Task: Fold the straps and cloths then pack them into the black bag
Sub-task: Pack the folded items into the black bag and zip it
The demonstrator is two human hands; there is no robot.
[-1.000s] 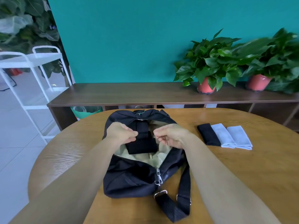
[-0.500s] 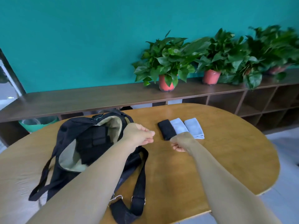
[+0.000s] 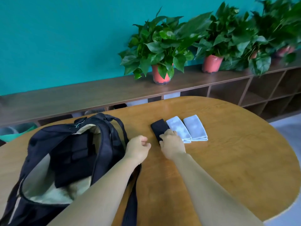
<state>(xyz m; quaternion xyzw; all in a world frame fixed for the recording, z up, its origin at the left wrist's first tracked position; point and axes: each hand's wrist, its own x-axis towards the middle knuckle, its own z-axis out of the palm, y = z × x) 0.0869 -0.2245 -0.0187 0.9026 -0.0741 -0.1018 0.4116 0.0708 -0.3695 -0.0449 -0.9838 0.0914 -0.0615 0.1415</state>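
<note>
The right hand's fingers (image 3: 164,136) are curled down onto the near end of the folded black cloth (image 3: 158,127), closing on it as if to pinch it up; whether the thumb has got under the edge cannot be told, since the hand hides that end. The right hand (image 3: 171,144) lies flat and low over the wooden table (image 3: 228,160), which suits sliding a thin folded piece off the surface rather than plucking it from above. The left hand (image 3: 138,148) is closed in a loose fist holding nothing, hovering just beside the bag's rim and near the right hand, probably placed to help lift the cloth or to hold the opening wide. The black cloth is the nearest of three folded pieces laid side by side; touching its far side is a pale blue cloth (image 3: 177,128), and next to that a second pale blue cloth (image 3: 194,128), all lined up in a row so each can be taken in turn. The black bag (image 3: 40,144) lies on its side at the left with its zip mouth gaping toward the person, tan lining showing, and a folded black strap (image 3: 79,147) already rests inside. Its shoulder strap (image 3: 130,201) trails off the near edge of the table. Judging by this, packing is partway done, with three cloths left to go in.
</note>
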